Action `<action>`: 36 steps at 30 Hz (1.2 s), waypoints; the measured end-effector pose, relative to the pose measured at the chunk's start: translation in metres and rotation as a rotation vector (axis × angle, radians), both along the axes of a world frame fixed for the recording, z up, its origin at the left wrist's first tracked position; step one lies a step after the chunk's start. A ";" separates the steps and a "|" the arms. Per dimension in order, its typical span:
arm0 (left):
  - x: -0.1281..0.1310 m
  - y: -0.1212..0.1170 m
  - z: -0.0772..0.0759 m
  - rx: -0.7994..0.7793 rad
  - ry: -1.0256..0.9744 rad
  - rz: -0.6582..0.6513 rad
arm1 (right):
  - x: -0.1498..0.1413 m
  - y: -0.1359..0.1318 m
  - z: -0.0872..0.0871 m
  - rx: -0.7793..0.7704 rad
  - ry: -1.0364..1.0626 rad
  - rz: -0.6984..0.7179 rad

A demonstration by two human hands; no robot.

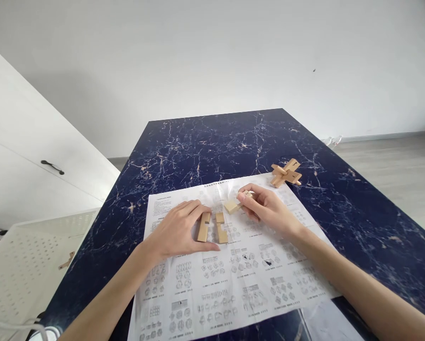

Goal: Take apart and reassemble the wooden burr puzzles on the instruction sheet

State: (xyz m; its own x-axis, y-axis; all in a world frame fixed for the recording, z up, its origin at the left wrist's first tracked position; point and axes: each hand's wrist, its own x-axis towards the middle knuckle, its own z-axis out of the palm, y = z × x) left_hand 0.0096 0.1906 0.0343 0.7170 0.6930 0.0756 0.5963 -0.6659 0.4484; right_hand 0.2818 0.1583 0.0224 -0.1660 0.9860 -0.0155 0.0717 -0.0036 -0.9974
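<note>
Held wooden block (231, 207): it is pinched by the right hand, above or on the far part of the sheet; I cannot tell if its lower end touches the paper.
Right hand (267, 206): its thumb and fingers are closed on this block.
Left hand (182, 225): thumb stretched apart from the curved fingers, around the left block; if the fingertips touch it, I cannot tell.
Left block (203, 230): lies on the sheet, notch on its right side.
Middle block (222, 236): lies just right of the left block, also notched on the right.
Printed sheet (184, 296): creased, with many small diagrams, spread on the near part of the dark blue veined counter (198, 142).
Joined wooden puzzle (286, 173): at the far right corner of the sheet.
White basket (31, 265): beside the counter, on the left.
</note>
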 end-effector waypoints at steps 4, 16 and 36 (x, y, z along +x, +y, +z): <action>-0.006 0.006 0.001 -0.110 -0.046 0.068 | 0.001 0.000 -0.001 -0.017 0.090 0.005; 0.007 -0.001 0.007 -0.535 -0.440 0.206 | 0.005 0.003 -0.003 -0.039 0.302 0.004; 0.010 -0.002 0.002 -0.182 -0.339 0.447 | 0.005 0.003 -0.002 -0.037 0.276 0.035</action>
State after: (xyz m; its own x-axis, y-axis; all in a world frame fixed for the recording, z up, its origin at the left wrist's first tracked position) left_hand 0.0194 0.1882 0.0360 0.3089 0.9457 0.1008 0.6052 -0.2772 0.7463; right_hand 0.2867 0.1609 0.0204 -0.2030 0.9792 -0.0008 -0.2017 -0.0426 -0.9785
